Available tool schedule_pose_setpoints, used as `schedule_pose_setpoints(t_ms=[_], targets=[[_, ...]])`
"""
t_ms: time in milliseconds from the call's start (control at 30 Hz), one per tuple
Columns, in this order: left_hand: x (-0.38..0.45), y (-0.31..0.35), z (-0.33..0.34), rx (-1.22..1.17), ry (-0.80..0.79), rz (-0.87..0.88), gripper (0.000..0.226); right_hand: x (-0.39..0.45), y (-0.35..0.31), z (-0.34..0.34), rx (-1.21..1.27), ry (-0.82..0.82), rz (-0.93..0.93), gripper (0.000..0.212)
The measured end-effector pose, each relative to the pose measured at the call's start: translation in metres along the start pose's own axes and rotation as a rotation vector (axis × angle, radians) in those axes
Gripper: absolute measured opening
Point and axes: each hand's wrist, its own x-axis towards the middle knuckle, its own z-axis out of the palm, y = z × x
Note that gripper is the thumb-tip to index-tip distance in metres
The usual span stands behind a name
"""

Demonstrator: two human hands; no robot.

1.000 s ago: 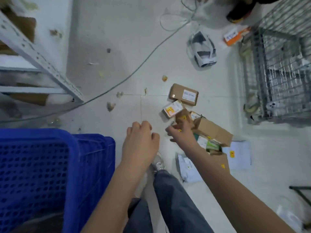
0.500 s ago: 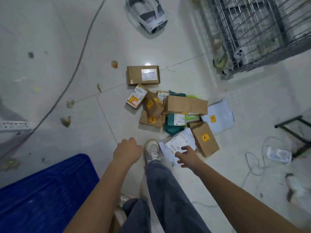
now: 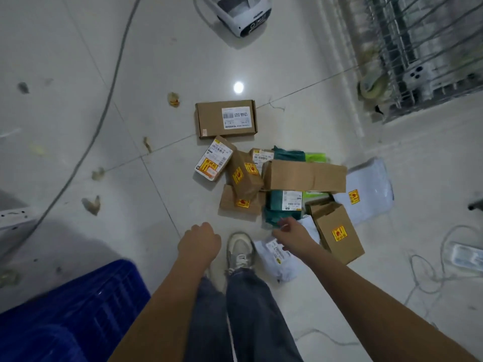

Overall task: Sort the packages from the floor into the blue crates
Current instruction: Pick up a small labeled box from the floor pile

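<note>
Several packages lie in a heap on the floor: a flat brown box at the far side, a long brown box in the middle, a green bag under it, a brown box with a yellow sticker at the right, and a white mailer nearest me. My right hand hovers with fingers spread over the near edge of the green bag and the white mailer, holding nothing. My left hand hangs loosely curled and empty above the bare floor. A blue crate stands at the lower left.
A wire cage trolley on a caster stands at the upper right. A white device and a grey cable lie on the floor beyond. Loose white cords and a small plastic box are at the right. My shoe is beside the mailer.
The view swung right and down, so the crate slid to the lower-left corner. My right hand left the small boxes, came back to the near side of the heap, then edged forward toward the green bag.
</note>
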Motion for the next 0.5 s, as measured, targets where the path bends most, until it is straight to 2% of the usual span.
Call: schedule_pose_setpoints(t_ms=[200, 300, 433, 500], targets=[[0.073, 0.008, -0.004, -0.144, -0.050, -0.004, 0.035, 0.074, -0.050, 0.017, 0.006, 0.061, -0.070, 0.047], [0.110, 0.011, -0.004, -0.213, -0.045, -0.015, 0.035, 0.114, -0.065, 0.027, 0.033, 0.102, -0.055, 0.057], [0.152, 0.014, -0.002, -0.271, -0.057, 0.032, 0.023, 0.150, -0.077, 0.041, -0.260, 0.234, -0.062, 0.059], [0.170, 0.016, -0.002, -0.390, -0.080, 0.007, 0.017, 0.162, -0.078, 0.047, -0.392, 0.315, -0.062, 0.058]])
